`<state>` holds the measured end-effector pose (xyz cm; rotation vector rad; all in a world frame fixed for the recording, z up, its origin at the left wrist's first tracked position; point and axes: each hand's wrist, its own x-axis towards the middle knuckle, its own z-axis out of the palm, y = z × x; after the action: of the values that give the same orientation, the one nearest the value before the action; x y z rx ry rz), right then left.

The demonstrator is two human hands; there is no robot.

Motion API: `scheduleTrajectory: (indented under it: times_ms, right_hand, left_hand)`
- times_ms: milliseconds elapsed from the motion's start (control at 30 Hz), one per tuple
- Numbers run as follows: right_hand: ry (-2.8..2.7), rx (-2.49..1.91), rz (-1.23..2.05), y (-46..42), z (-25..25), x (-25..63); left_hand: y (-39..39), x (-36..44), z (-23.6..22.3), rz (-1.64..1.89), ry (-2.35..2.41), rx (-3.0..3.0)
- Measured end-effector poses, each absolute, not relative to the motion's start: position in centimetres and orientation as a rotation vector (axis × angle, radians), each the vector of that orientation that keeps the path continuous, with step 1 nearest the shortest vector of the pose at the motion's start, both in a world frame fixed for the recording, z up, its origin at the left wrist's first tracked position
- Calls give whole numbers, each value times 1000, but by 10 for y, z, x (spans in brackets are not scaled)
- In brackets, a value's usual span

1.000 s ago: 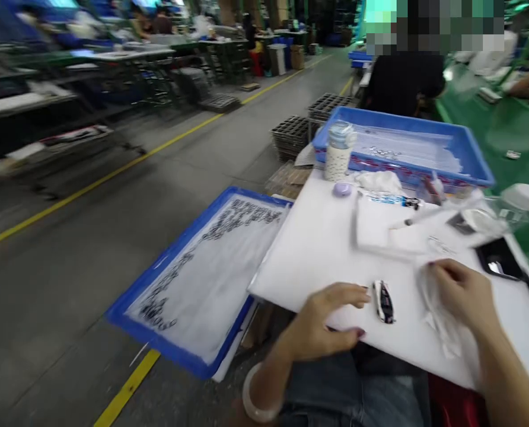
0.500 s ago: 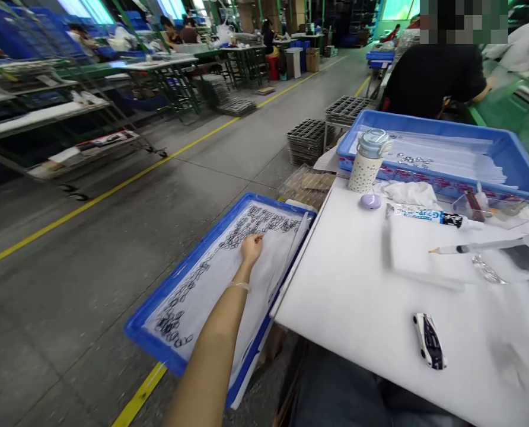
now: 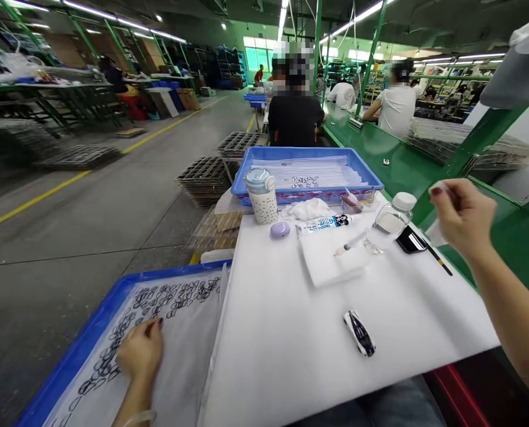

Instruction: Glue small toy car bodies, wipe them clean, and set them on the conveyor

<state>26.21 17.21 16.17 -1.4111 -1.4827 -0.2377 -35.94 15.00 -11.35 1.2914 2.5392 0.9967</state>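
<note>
My left hand [image 3: 140, 353] rests in the blue tray [image 3: 75, 350] at the lower left, fingers curled over the white sheet among several small black rings [image 3: 158, 299]. What it pinches, if anything, is hidden. My right hand [image 3: 462, 218] is raised at the right, above the green bench, fingers pinched on a small whitish thing I cannot make out. A small white and black toy car [image 3: 359, 333] lies on the white board [image 3: 300, 332] between my hands.
At the board's far end stand a dotted bottle [image 3: 261, 196], a lilac case [image 3: 280, 229], a glue tube [image 3: 323, 223], a syringe [image 3: 351, 242], a clear bottle [image 3: 391, 219] and a phone [image 3: 409, 240]. Behind is another blue tray [image 3: 306, 172]. Other people sit further along the green bench [image 3: 380, 160].
My left hand left the toy car, reached into the blue tray and now sits nearer me in it. My right hand lifted off the board. The view swung right.
</note>
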Motion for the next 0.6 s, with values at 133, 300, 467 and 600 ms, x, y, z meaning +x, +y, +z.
scheduleTrajectory:
  times_ms: [133,300,467,600]
  right_hand:
    - [-1828,-1401,-466,200,135,252]
    - [-1679,-1436,-407,202,103,260]
    - [-1161,-1353,-118,200,92,290]
    - [-756,-1154,301,206,81,319]
  left_hand:
    - [148,-355,-70,1211,2585,1373]
    - [107,-277,17,1239,1815,2212]
    - [66,-175,37,908,1093,2452]
    - [61,-159,23,852,1246,2517]
